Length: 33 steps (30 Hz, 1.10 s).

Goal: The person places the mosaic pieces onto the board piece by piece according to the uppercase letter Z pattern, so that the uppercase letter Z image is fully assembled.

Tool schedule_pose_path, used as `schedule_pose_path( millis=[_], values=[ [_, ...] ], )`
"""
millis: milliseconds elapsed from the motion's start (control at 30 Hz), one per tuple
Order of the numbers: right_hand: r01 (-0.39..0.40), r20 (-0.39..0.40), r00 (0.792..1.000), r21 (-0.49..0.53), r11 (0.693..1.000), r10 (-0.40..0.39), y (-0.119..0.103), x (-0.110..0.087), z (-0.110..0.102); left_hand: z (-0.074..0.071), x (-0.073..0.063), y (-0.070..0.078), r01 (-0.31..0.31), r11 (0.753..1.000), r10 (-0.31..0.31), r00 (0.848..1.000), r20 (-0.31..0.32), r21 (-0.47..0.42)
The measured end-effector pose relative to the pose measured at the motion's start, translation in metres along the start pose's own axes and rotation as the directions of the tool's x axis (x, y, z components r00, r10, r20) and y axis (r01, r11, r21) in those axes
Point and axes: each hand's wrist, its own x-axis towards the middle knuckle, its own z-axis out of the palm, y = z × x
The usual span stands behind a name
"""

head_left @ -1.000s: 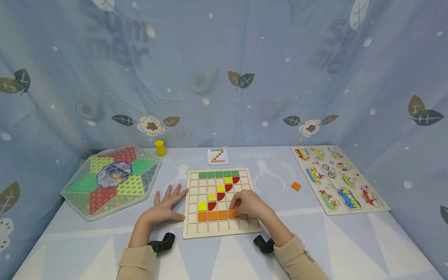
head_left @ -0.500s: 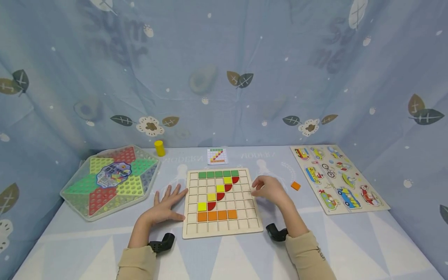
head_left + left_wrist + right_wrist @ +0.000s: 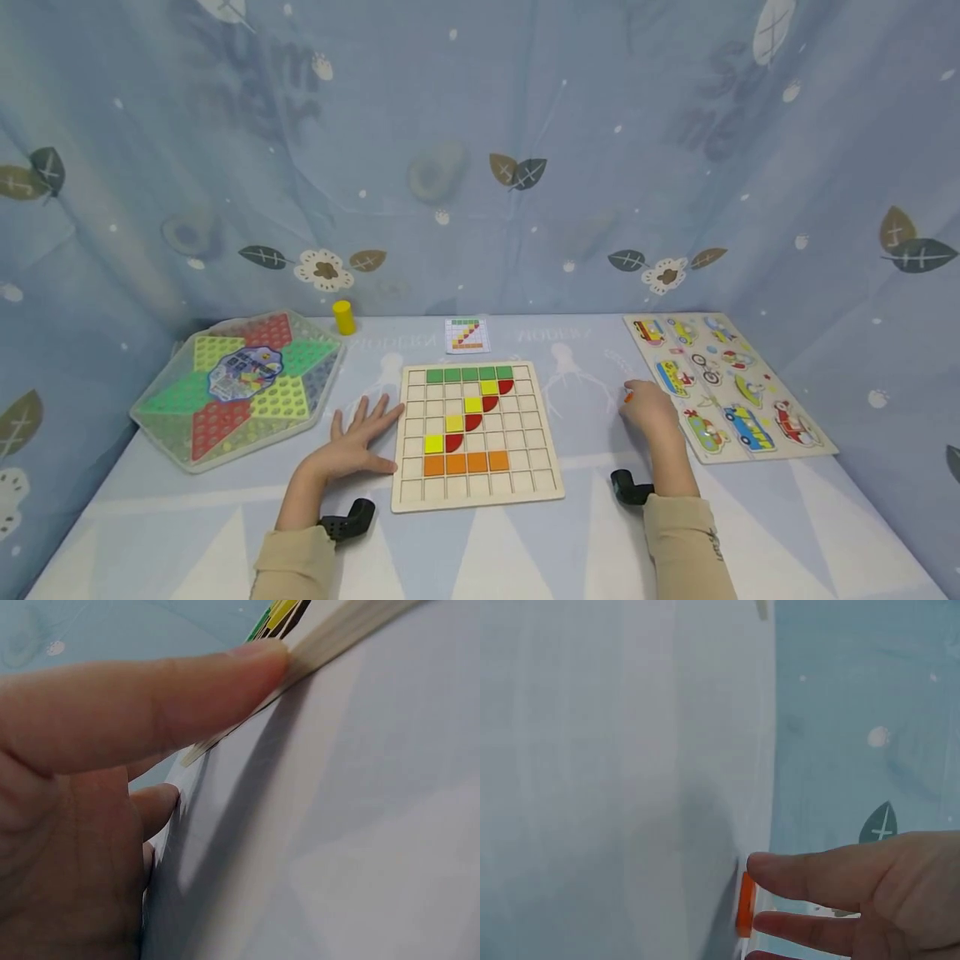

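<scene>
A wooden grid board lies in the middle of the table. On it are a green tile row, a diagonal of yellow squares and red quarter-round pieces, and an orange row. My left hand spreads its fingers along the board's left edge; in the left wrist view the thumb touches the rim. Off to the right of the board, my right hand pinches a loose orange square tile between thumb and fingers at the tabletop. The hand partly covers this tile in the head view.
A small pattern card lies behind the board. At left sits a Chinese checkers set, with a yellow cylinder near it. A wooden vehicle puzzle is close beside my right hand. A blue curtain hangs behind the table.
My right hand has left the last orange tile in the board's row and moved right to the loose orange tile, now between its fingers. The left hand has stayed put.
</scene>
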Motion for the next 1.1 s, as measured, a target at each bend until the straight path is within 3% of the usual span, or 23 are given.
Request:
schedule_pose_path(
  millis=[200, 333, 500, 667, 767, 867, 1000, 1100],
  values=[
    [-0.032, -0.027, 0.999, -0.045, 0.998, 0.031, 0.005, 0.000, 0.001, -0.002, 0.000, 0.000, 0.000, 1.000, 0.000, 1.000, 0.004, -0.007],
    [-0.051, -0.045, 0.998, -0.002, 0.999, 0.051, 0.004, 0.001, 0.000, -0.002, 0.001, 0.001, 0.005, 1.000, -0.005, 1.000, 0.003, -0.005],
    [-0.006, -0.049, 0.999, 0.217, 0.976, 0.017, -0.004, 0.004, -0.004, -0.002, 0.003, 0.003, 0.007, 1.000, -0.007, 1.000, -0.002, 0.005],
    [0.018, 0.070, 0.996, 0.471, 0.882, -0.058, -0.033, 0.001, -0.003, -0.002, 0.005, 0.004, 0.009, 1.000, -0.009, 1.000, 0.000, 0.003],
    [0.012, 0.152, 0.982, 0.532, 0.847, -0.109, -0.055, -0.005, 0.004, -0.002, 0.004, 0.003, 0.014, 1.000, -0.014, 1.000, -0.002, -0.002],
    [0.043, 0.222, 0.955, 0.546, 0.837, -0.194, -0.073, -0.012, 0.014, -0.002, 0.003, 0.002, 0.015, 1.000, -0.015, 1.000, -0.004, 0.000],
    [0.085, 0.310, 0.909, 0.515, 0.853, -0.278, -0.090, -0.019, 0.028, -0.002, 0.002, 0.002, 0.009, 1.000, -0.009, 1.000, -0.005, 0.000],
    [0.124, 0.339, 0.891, 0.457, 0.881, -0.302, -0.097, -0.024, 0.037, -0.002, 0.002, 0.003, 0.006, 1.000, -0.006, 1.000, -0.004, -0.006]
  ],
)
